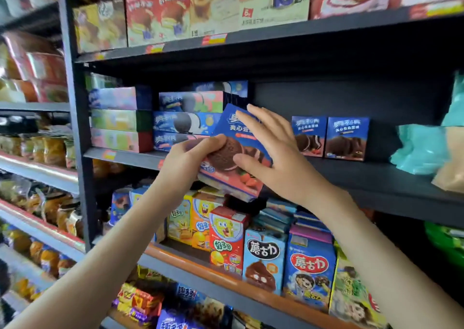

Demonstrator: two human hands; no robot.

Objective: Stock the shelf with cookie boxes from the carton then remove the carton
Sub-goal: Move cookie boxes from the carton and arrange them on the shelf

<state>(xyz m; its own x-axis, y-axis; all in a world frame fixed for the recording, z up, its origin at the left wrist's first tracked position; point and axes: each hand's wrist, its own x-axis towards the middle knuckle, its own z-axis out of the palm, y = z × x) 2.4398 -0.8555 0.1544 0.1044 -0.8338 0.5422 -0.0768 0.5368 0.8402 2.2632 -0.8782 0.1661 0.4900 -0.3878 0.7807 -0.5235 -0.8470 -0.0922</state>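
A blue cookie box (234, 137) with a chocolate sandwich cookie and strawberries printed on it is tilted in front of the middle shelf (364, 178). My left hand (190, 157) grips its lower left edge, thumb on the front. My right hand (271, 150) lies flat on the box's right side with straight fingers. Two matching blue boxes (330, 136) stand upright on the shelf to the right. Stacked flat cookie boxes (185, 120) sit to the left. The carton is out of view.
A dark gap lies on the middle shelf between the held box and the two standing boxes. Teal bags (424, 145) sit at the far right. Snack boxes (266, 250) fill the shelf below, and cake boxes (213, 9) the shelf above.
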